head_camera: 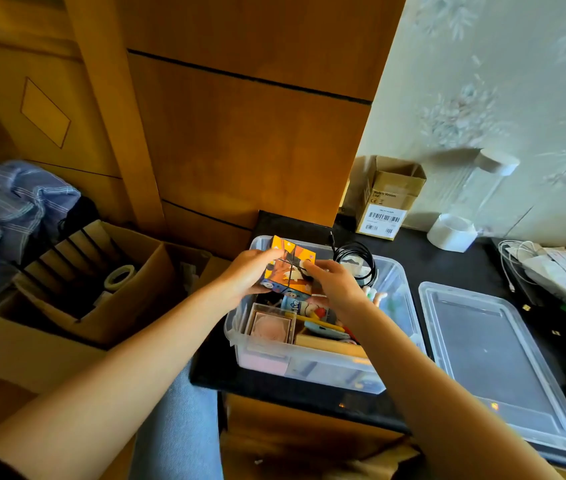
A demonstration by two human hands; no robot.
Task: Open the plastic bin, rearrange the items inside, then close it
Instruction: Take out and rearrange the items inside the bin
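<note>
Two bare hands hold a picture-printed cube (290,268) over the far-left corner of the open plastic bin (312,365). Left hand (247,275) wraps the cube's left side, fingers curled round its far-left edge, thumb underneath near the bottom. Right hand (337,284) pinches the cube's right side, fingertips pressed on the orange face. Cube sits tilted, one corner up and away from the camera; it is made of smaller blocks w/ seams showing, no clear long axis.

Bin stands on a black tabletop (447,261), long axis running near to far, slightly angled right. Inside: a coiled black cable (356,258) at the far end, a clear-fronted box (271,327) at near left, a wooden box (330,344) beside it, plus colourful toys between, too jumbled to tell apart. Lid (496,362) lies flat on the tabletop just right of the bin, same orientation. Cardboard box (387,199) stands far behind, against the wall.
</note>
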